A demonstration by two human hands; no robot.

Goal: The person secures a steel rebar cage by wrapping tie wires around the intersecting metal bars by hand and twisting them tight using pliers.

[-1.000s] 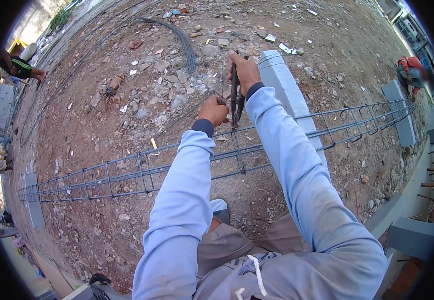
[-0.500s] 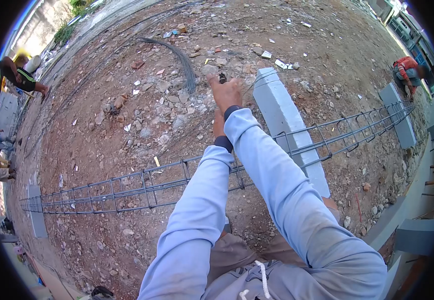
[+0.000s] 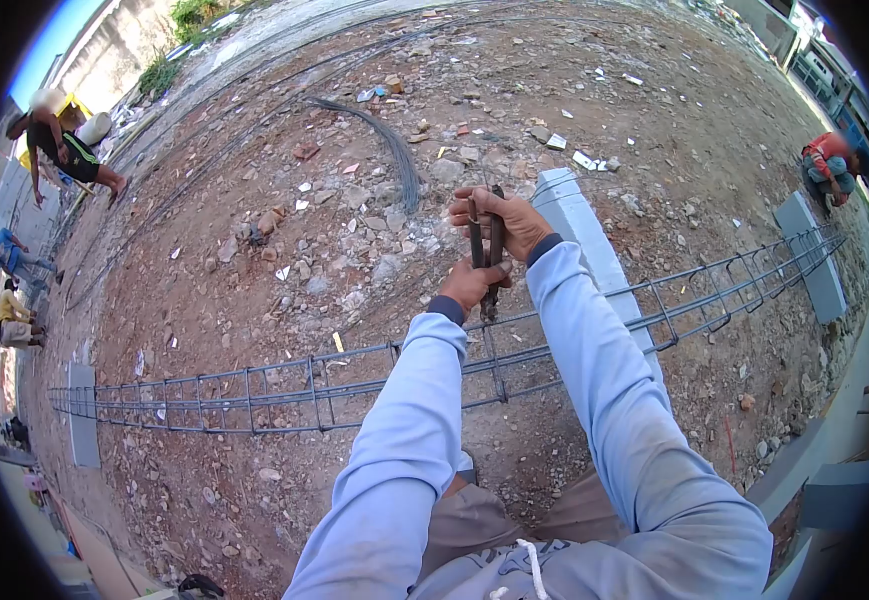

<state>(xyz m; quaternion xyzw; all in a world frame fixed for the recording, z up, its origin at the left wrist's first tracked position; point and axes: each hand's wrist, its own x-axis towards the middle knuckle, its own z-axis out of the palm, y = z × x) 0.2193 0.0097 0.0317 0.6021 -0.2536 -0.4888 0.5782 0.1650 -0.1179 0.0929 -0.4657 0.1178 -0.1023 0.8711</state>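
Observation:
Above the rebar cage [image 3: 284, 400] I have a pair of dark pincers [image 3: 475, 238], its jaws pointing down at the cage's upper bar. My right hand [image 3: 516, 222] is closed around the upper part of the handles, which stand slightly apart. Lower down, my left hand [image 3: 467, 284] grips near the pincers' joint, fingers wrapped round it. The jaws meet the cage around a stirrup; any wire between them is too small to make out. Beneath the cage, just right of my hands, lies a grey block [image 3: 586, 235].
More grey blocks prop the cage at its left end [image 3: 83, 450] and right end [image 3: 822, 285]. A bundle of thin wire [image 3: 394, 150] lies on rubble-strewn ground. One person crouches at the far right [image 3: 830, 165]; several others are at the left.
Both hands have come back toward me and down to the cage, with the pincers now upright between them. The view has shifted slightly.

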